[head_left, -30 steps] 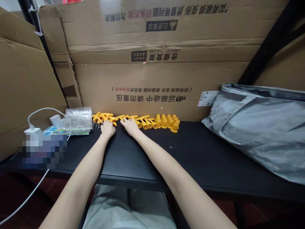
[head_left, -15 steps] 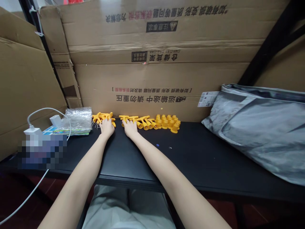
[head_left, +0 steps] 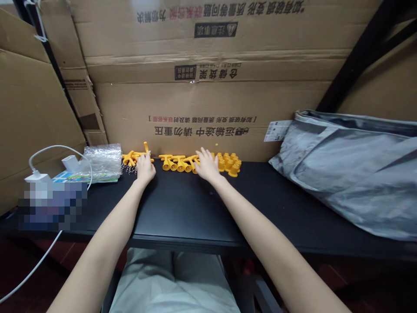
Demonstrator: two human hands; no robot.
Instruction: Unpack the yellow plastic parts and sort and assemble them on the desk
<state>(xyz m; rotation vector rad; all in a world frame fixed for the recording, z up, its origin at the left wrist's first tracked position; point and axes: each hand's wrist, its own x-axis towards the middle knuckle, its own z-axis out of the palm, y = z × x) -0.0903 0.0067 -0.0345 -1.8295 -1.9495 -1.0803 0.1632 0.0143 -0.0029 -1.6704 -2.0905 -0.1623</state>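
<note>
My left hand (head_left: 145,168) is closed on a yellow branched piece (head_left: 146,147) that stands up above its fingertips. Just left of it lie more yellow branched pieces (head_left: 130,158) with thin metal springs or screws (head_left: 129,169) in front. My right hand (head_left: 207,165) has its fingers spread, over the right end of a row of yellow pieces with round cup ends (head_left: 180,165). Beside that hand on the right stands a cluster of small yellow cup-shaped parts (head_left: 232,162); some of both groups is hidden behind the hand.
The black table (head_left: 182,208) backs onto a printed cardboard sheet (head_left: 208,102). At the left are bubble wrap (head_left: 103,159), a white charger (head_left: 38,182) with a cable and a blurred flat object (head_left: 52,208). A large grey bag (head_left: 352,174) lies at the right.
My right hand has moved right along the row, its fingers now spread. My left hand has lifted a yellow branched piece upright. The view has shifted slightly.
</note>
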